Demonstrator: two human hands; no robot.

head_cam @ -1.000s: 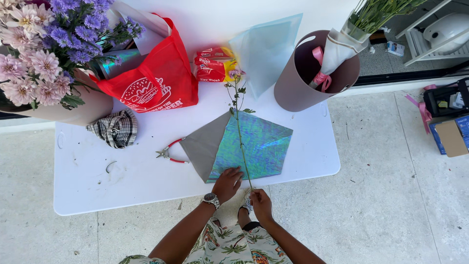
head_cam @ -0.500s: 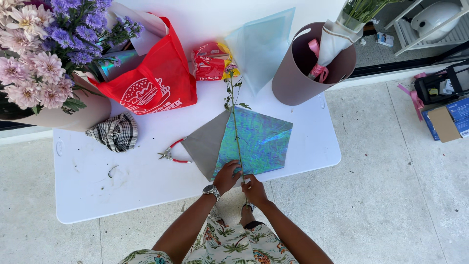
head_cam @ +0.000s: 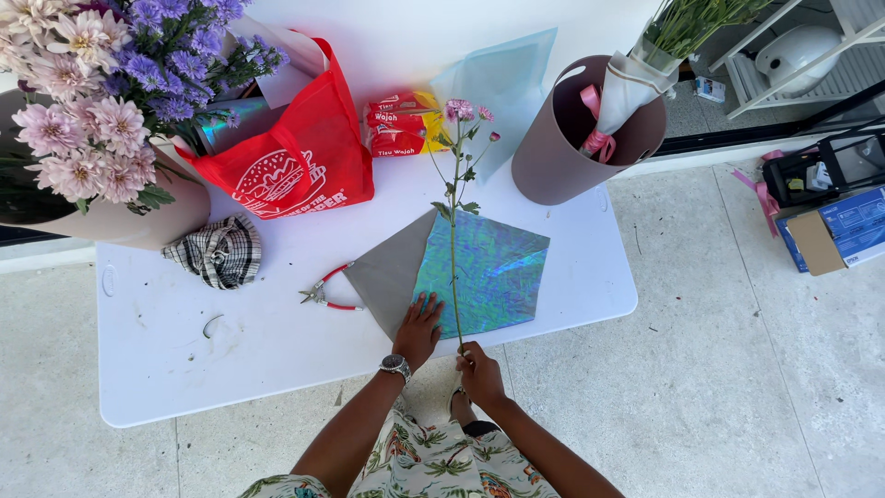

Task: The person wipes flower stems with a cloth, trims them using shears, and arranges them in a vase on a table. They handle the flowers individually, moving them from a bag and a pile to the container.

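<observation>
At the centre of the frame, a single flower stem (head_cam: 454, 231) is laid along the iridescent wrapping sheet (head_cam: 484, 272), its lower end pinched in the right hand (head_cam: 481, 373). The left hand (head_cam: 419, 327) is pressed flat, fingers spread, on the sheet's lower corner. Only one stem has been placed; folding appears not yet begun, and the red-handled cutters (head_cam: 324, 293) lie untouched at left.

The flower stem (head_cam: 454, 231) has shifted a little toward 3 o'clock across the iridescent wrapping sheet (head_cam: 484, 272), as the right hand (head_cam: 479, 373) drew in beside the left hand (head_cam: 419, 327), whose palm slid onto the sheet's near edge.
</observation>
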